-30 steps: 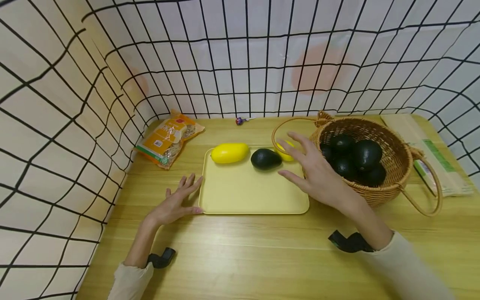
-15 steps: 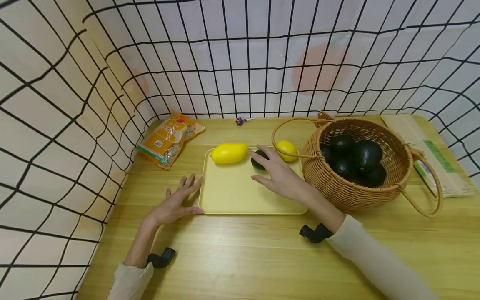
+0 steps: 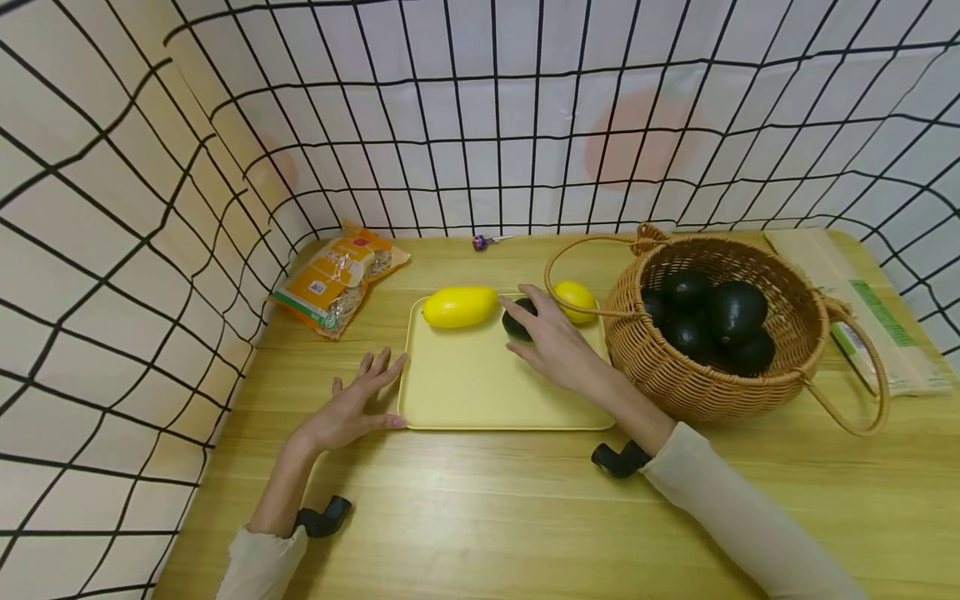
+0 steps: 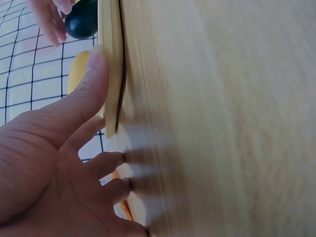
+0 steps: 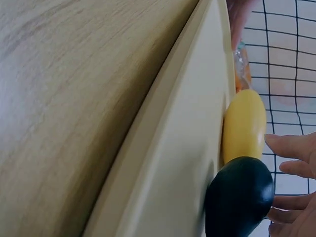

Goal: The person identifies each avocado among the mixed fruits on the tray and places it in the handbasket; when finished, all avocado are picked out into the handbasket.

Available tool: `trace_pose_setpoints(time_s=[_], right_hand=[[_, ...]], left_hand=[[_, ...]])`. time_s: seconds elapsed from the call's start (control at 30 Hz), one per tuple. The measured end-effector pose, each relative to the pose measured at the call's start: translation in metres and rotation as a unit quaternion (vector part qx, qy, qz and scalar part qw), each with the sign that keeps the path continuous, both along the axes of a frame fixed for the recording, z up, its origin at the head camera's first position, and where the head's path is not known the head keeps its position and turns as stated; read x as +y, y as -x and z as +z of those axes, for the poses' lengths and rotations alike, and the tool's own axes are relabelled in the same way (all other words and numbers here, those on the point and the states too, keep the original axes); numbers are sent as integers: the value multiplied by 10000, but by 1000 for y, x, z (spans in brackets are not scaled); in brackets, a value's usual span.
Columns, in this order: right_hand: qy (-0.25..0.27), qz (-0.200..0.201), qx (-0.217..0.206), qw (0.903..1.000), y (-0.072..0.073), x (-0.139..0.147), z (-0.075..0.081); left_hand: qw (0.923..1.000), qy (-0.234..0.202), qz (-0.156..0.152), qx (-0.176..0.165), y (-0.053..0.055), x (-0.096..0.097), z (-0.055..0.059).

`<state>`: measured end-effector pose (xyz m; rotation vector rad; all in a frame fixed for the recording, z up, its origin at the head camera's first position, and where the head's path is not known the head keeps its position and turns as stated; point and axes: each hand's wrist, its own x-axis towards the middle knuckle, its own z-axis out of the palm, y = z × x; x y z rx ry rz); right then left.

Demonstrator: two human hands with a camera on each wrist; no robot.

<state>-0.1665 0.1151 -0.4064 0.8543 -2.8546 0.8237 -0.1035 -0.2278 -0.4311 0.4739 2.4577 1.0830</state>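
Observation:
In the head view, a pale yellow tray [image 3: 487, 392] bears a yellow oblong fruit [image 3: 460, 307], a dark green avocado [image 3: 517, 320] and a smaller lemon-like yellow fruit [image 3: 576, 300]. My right hand [image 3: 558, 346] is over the avocado and partly hides it. The right wrist view has its fairly straight fingers [image 5: 294, 144] just above the avocado [image 5: 240, 197]; no firm grip shows. My left hand [image 3: 348, 408] lies spread at the tray's left side, its thumb [image 4: 84, 81] touching the tray edge [image 4: 111, 64].
A wicker basket [image 3: 637, 367] with several avocados stands right of the tray, one looped handle [image 3: 551, 262] reaching over the tray's corner. Behind it lies a flat plastic package [image 3: 885, 325]. An orange food bag [image 3: 337, 279] and a lollipop [image 3: 483, 242] are at the back. Black grid mesh encloses the table.
My right hand has moved left, from above the lemon-like fruit beside the basket to over the avocado; in the last half second its fingers drew slightly closer. My left hand has stayed put.

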Motion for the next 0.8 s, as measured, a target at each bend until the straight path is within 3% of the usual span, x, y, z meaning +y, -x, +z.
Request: trace_pose_setpoints(time_s=[0.6, 0.8], right_hand=[[2, -135, -427, 9990, 9, 4, -7], [-12, -127, -320, 9994, 12, 5, -10]], left_hand=[[10000, 9, 17, 5, -1, 0, 1], [10000, -28, -13, -3, -1, 1, 1]])
